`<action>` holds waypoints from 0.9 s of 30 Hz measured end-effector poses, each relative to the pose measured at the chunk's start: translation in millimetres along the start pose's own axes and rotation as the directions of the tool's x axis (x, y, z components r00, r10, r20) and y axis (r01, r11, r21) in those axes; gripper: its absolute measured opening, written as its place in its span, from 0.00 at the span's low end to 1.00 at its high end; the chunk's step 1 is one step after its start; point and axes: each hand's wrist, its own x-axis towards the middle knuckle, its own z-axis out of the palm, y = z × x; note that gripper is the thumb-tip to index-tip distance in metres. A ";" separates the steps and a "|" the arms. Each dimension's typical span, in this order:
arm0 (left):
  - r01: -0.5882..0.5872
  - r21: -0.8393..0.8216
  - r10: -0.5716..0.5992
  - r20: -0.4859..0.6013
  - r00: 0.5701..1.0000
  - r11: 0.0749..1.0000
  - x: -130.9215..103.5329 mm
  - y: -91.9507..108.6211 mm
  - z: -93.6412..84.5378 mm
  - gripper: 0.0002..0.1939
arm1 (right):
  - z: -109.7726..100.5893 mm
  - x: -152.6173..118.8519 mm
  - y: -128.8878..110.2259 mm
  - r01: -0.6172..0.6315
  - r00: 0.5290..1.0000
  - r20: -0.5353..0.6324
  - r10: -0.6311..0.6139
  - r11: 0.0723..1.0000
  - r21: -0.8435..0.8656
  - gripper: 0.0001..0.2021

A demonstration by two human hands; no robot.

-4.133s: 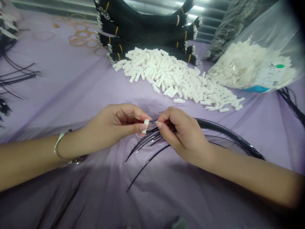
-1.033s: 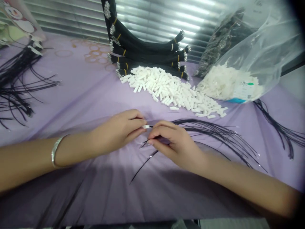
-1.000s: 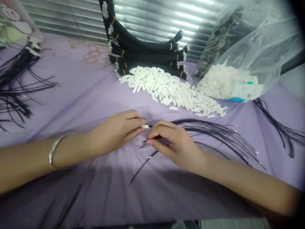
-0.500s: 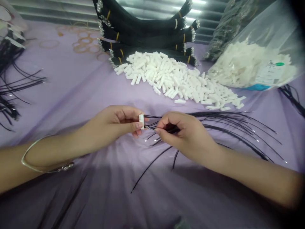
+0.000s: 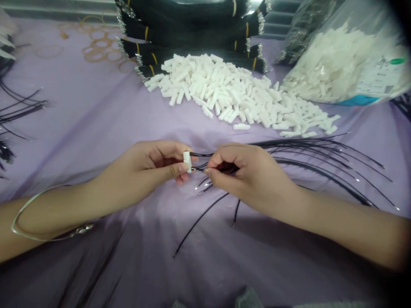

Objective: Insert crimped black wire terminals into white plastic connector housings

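Note:
Between the thumb and fingers of my left hand (image 5: 157, 164) is a small white connector (image 5: 187, 161), held upright. Black wires (image 5: 201, 154) run from its right side toward my right hand (image 5: 244, 171). My right hand pinches a thin black wire whose metal tip is at the connector's lower right side; whether the tip is inside cannot be made out. More black wires (image 5: 321, 154) pass under and behind my right hand and fan out to the right. Two loose ends hang below it.
A pile of white connectors (image 5: 231, 90) lies beyond my hands. Behind it are black wire bundles (image 5: 192, 38) with yellow bands. A clear bag (image 5: 340, 64) of white pieces stands back right. Rubber bands (image 5: 102, 49) and more wires (image 5: 25, 107) are at left.
The view has shifted a little, so the pile and bundles appear higher. Both hands keep their grips, with the wire tip still beside the connector.

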 end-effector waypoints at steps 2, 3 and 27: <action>0.001 0.001 -0.001 -0.013 1.000 1.000 0.0 0.4 0.3 0.04 | 0.3 0.2 0.3 -0.002 1.000 0.006 0.002 1.000 -0.004 0.05; 0.008 0.005 -0.008 -0.015 1.000 1.000 0.1 0.9 0.7 0.04 | 0.5 0.1 0.5 0.004 1.000 0.006 -0.004 1.000 -0.006 0.05; -0.008 0.066 0.009 -0.023 1.000 0.998 -2.0 -1.2 7.8 0.05 | 4.6 -1.4 -2.3 0.011 1.000 -0.018 -0.012 0.998 -0.067 0.05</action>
